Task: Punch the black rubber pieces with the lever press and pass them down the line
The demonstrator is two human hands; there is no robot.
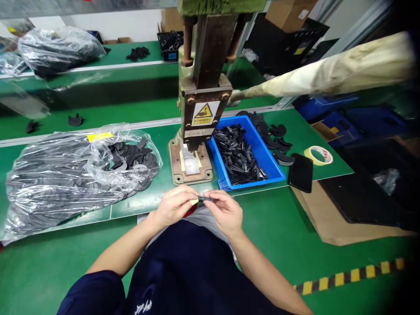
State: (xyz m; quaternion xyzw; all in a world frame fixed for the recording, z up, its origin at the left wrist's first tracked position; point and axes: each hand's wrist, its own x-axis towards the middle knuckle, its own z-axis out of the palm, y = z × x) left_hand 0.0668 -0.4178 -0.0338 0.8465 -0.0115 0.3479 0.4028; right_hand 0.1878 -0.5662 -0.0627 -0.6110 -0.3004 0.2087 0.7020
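In front of my body, my left hand (pixel 176 204) and my right hand (pixel 227 213) face each other with fingertips nearly meeting. Both pinch a small, thin black plastic piece (pixel 206 199) between them; fingers cover its ends. A yellow patch (pixel 194 201) shows at my left fingertips, too small to name. Just beyond my hands stands a hand press (pixel 203 113), its ram over a metal base (pixel 176 168). Right of the base, a blue bin (pixel 252 183) holds many narrow black clips (pixel 236 153).
A clear plastic bag (pixel 49 183) of dark curved pieces lies on the left. More curved pieces (pixel 278 130), a tape roll (pixel 319 155) and a black phone (pixel 301 173) lie at right. The press's wrapped lever (pixel 328 72) reaches out rightward. A raised green shelf (pixel 121 52) runs behind.
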